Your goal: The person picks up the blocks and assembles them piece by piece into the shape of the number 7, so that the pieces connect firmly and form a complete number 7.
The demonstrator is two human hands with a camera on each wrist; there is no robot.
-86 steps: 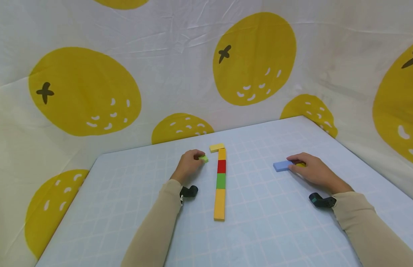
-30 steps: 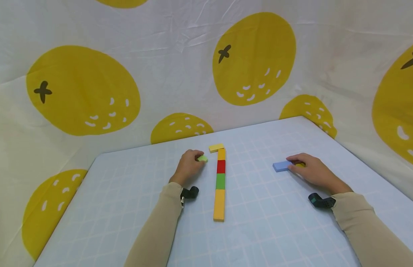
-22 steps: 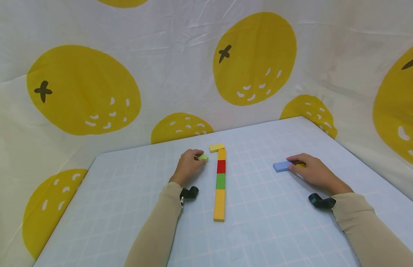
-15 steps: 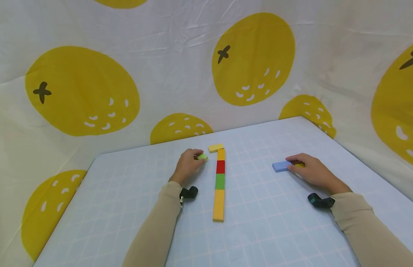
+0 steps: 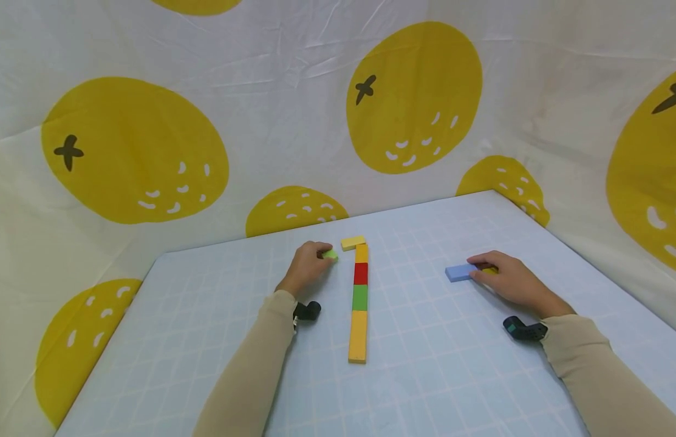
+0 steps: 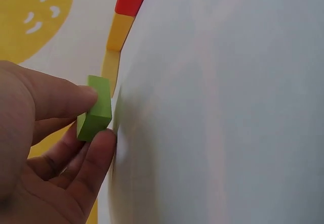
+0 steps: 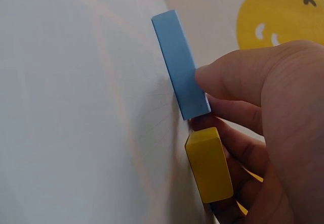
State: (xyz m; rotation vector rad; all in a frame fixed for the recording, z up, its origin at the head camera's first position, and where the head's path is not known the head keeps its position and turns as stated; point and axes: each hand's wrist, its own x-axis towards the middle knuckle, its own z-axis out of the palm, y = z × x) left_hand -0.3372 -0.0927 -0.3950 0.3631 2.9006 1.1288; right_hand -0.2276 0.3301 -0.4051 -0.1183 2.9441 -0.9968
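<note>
My left hand [image 5: 306, 267] pinches a small light green block [image 6: 98, 107] between thumb and fingers, left of the row of blocks. In the left wrist view the block is held close over the table. On the right side, my right hand [image 5: 509, 280] grips a long blue block [image 7: 179, 64] at its near end, thumb against one face. A yellow block [image 7: 210, 166] sits by the curled fingers of that same hand, just behind the blue one; from the head view it is mostly hidden.
A straight row runs away from the person: a long orange block [image 5: 358, 337], a green block [image 5: 360, 297], a red block [image 5: 361, 273] and a short orange block [image 5: 361, 253]. A pale yellow block [image 5: 353, 243] lies crosswise at its far end. Printed cloth [image 5: 294, 133] hangs behind the table.
My left hand has shifted slightly away and to the left with the light green block, which has turned a little. My right hand and the row of blocks stay put.
</note>
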